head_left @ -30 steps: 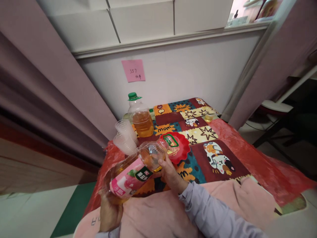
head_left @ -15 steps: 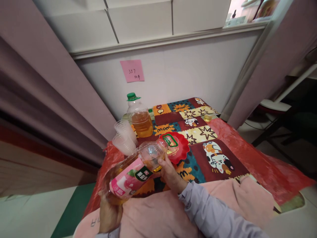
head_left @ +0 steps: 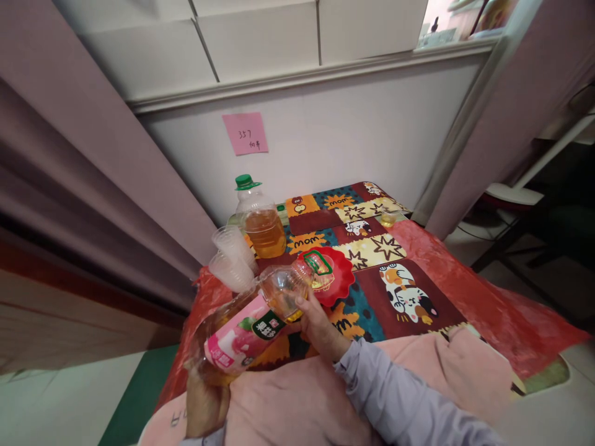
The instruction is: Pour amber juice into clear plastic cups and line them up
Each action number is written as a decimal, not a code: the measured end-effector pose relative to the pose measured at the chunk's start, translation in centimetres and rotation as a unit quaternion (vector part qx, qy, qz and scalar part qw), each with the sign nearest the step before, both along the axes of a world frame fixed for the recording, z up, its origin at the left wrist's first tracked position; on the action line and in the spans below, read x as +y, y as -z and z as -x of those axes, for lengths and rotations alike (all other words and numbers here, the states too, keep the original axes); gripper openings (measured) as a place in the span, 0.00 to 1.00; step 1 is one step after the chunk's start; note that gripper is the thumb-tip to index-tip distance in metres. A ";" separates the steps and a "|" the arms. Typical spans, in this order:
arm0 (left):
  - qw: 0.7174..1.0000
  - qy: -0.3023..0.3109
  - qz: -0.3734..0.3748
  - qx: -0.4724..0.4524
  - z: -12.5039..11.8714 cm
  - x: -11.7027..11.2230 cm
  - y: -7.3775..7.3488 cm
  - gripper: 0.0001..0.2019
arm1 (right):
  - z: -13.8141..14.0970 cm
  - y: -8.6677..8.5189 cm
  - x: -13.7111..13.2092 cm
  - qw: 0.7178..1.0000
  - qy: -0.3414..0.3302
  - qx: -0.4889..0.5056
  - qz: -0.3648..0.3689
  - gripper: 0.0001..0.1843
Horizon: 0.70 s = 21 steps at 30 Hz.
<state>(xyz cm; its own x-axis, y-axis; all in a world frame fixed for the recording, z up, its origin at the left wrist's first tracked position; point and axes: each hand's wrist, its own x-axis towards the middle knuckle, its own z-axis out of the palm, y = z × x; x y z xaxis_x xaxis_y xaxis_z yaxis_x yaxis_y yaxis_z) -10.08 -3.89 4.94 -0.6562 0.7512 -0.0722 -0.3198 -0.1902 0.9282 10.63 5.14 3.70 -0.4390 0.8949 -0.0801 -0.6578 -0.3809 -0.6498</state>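
Pink-labelled bottle was tipped toward a scalloped red dish

Nearest the camera, a pink cloth spread along the front edge of the table. Above its left part, the left hand was clasped around the base of the bottle, its fingers largely hidden. The right hand was closed on the bottle's upper body, thumb on the clear plastic, a pale lilac sleeve behind the wrist. Between them the bottle slanted, base at lower left and neck at upper right, with amber liquid inside and a green ring at the neck.

Beyond, the neck overlapped the red dish in view; whether the two touched could not be told. The dish sat on a patterned mat, with a red plastic sheet showing to either side.

To the left of the dish, clear plastic cups leaned over, close to a second bottle, upright and green-capped, partly filled with amber liquid. A small clear cup holding yellowish liquid stood near the mat's far right corner. Farthest off, a pink note marked 357 was on the pale wall.
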 end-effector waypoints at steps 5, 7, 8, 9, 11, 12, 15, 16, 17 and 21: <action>0.999 -0.026 0.037 0.004 -0.2 0.1 -0.3 0.31 | 0.0 0.2 0.0 1.000 -0.002 0.001 -0.007 0.52; 0.999 -0.027 0.043 0.002 -0.4 0.1 -0.6 0.32 | 0.0 0.1 0.0 1.000 -0.001 0.002 -0.004 0.52; 0.999 -0.028 0.043 0.003 -0.5 0.2 -0.8 0.33 | 0.0 0.1 0.0 1.000 -0.001 0.002 -0.002 0.52; 0.999 -0.029 0.043 0.004 -0.7 0.2 -1.1 0.33 | 0.0 0.0 0.0 1.000 0.000 0.003 0.000 0.52; 0.999 -0.029 0.037 0.007 -0.9 0.2 -1.5 0.33 | -0.1 -0.3 0.0 1.000 0.001 0.004 -0.002 0.53; 0.999 -0.030 0.033 0.006 -1.0 0.3 -1.6 0.34 | -0.1 -0.4 -0.1 1.000 0.001 0.004 -0.005 0.53; 0.999 -0.037 0.031 0.002 -1.2 0.3 -1.8 0.35 | -0.1 -0.5 -0.1 1.000 0.003 0.006 -0.007 0.53; 0.999 -0.039 0.034 0.001 -1.2 0.3 -1.8 0.35 | -0.1 -0.5 -0.1 1.000 0.003 0.006 -0.007 0.53; 0.998 -0.039 0.038 0.001 -1.2 0.3 -1.8 0.35 | -0.1 -0.4 -0.1 1.000 0.002 0.006 -0.006 0.53; 0.998 -0.040 0.044 0.005 -1.1 0.2 -1.6 0.37 | -0.1 -0.4 0.0 1.000 0.002 0.009 -0.002 0.55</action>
